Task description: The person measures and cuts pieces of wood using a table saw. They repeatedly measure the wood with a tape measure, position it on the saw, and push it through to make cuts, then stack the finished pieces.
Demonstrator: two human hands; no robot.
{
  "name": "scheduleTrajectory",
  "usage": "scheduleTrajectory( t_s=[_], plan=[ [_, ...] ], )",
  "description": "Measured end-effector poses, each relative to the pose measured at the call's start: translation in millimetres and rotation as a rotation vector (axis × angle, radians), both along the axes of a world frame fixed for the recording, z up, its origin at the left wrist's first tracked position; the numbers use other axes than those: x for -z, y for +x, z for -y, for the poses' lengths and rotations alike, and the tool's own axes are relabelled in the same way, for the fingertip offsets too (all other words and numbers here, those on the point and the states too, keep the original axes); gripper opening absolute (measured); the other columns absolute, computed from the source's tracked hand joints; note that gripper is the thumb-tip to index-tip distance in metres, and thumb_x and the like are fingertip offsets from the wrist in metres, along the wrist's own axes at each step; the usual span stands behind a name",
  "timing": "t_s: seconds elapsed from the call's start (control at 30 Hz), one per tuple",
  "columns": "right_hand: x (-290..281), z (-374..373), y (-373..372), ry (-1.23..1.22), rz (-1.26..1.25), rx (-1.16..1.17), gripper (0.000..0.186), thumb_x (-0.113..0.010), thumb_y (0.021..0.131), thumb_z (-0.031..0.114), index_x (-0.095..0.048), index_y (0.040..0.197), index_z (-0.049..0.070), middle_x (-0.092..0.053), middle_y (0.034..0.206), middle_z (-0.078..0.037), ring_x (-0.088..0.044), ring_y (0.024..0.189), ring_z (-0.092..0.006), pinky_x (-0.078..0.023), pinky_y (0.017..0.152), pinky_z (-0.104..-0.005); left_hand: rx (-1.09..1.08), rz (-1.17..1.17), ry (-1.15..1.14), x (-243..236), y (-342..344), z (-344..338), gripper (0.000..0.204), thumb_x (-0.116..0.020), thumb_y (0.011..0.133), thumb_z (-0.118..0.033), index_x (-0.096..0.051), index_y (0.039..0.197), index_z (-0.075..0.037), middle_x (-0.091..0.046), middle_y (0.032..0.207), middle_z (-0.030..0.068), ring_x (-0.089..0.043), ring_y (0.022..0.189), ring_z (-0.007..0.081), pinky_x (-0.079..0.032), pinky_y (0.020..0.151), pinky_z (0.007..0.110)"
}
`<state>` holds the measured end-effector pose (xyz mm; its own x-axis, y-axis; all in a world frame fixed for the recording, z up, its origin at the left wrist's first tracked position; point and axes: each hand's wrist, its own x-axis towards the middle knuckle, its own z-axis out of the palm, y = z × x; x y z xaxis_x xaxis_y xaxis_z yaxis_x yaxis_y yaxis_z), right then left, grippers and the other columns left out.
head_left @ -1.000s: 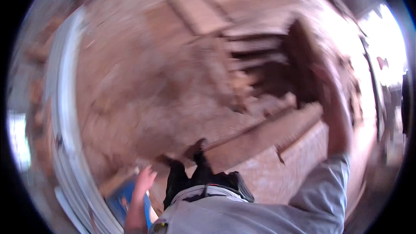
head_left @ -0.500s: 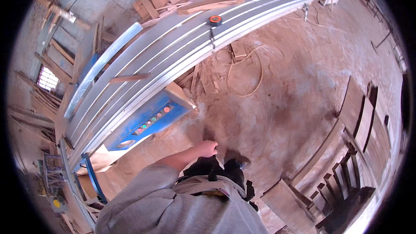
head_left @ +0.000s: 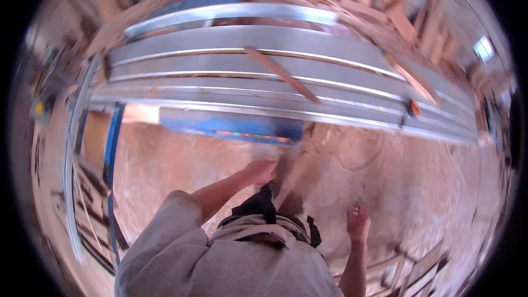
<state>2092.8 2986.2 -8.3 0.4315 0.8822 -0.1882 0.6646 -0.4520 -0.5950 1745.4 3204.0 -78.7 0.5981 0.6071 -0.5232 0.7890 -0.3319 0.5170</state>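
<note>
My left hand (head_left: 261,171) hangs in front of my waist, over the dusty floor, near the blue front of a long machine. Its fingers look curled but are smeared by motion, and nothing shows in them. To the right and lower, my right hand (head_left: 358,221) is held out from my side, also blurred and touching nothing I can see. Ahead of both hands runs the machine's long grey metal bed (head_left: 214,61) with bright rails. Across it lies a narrow wooden strip (head_left: 283,76), apart from my hands.
A small round orange and black thing (head_left: 414,108) and a longer wood piece (head_left: 413,80) lie toward the bed's right end. Below the bed is a blue panel with coloured buttons (head_left: 256,135). A blue upright bar (head_left: 114,159) stands left; stacked timber (head_left: 407,275) lies at lower right.
The view has swung left, so the machine bed now runs nearly level across it. My right hand has come into sight. My left hand stays in front of my waist.
</note>
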Motion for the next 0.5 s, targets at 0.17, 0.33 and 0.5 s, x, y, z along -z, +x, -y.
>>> scheduleTrajectory(
  t_s=[0.17, 0.33, 0.5],
  plan=[
    [-35, -195, -47, 0.177, -0.004, -0.403, 0.045, -0.069, 0.085, 0.016, -0.057, 0.124, -0.004, -0.062, 0.117, -0.022, -0.059, 0.11, -0.0382, -0.048, 0.095, -0.0443, -0.539, 0.056, 0.099, 11, -106, 12, 0.054, -0.063, 0.088, -0.036, -0.055, 0.13, -0.003, -0.065, 0.117, 0.0216, -0.06, 0.112, 0.0387, -0.048, 0.094, 0.048],
    [-49, -338, -94, 0.3, 0.273, -0.692, 0.057, -0.066, 0.088, 0.022, -0.047, 0.135, -0.005, -0.052, 0.134, -0.026, -0.049, 0.123, -0.0429, -0.038, 0.107, -0.0469, -1.16, -0.057, -0.019, 68, -197, 138, 0.049, -0.059, 0.088, -0.038, -0.061, 0.125, -0.005, -0.062, 0.125, 0.0229, -0.059, 0.115, 0.0373, -0.047, 0.099, 0.044],
    [-25, -406, -123, 0.117, 0.431, -0.813, 0.046, -0.059, 0.093, 0.027, -0.054, 0.126, -0.005, -0.057, 0.12, -0.028, -0.052, 0.116, -0.0438, -0.041, 0.1, -0.05, -1.617, -0.41, -0.244, 130, -209, 380, 0.043, -0.063, 0.08, -0.037, -0.071, 0.099, 0.0, -0.07, 0.099, 0.0243, -0.067, 0.098, 0.0374, -0.052, 0.085, 0.045]
  ],
)
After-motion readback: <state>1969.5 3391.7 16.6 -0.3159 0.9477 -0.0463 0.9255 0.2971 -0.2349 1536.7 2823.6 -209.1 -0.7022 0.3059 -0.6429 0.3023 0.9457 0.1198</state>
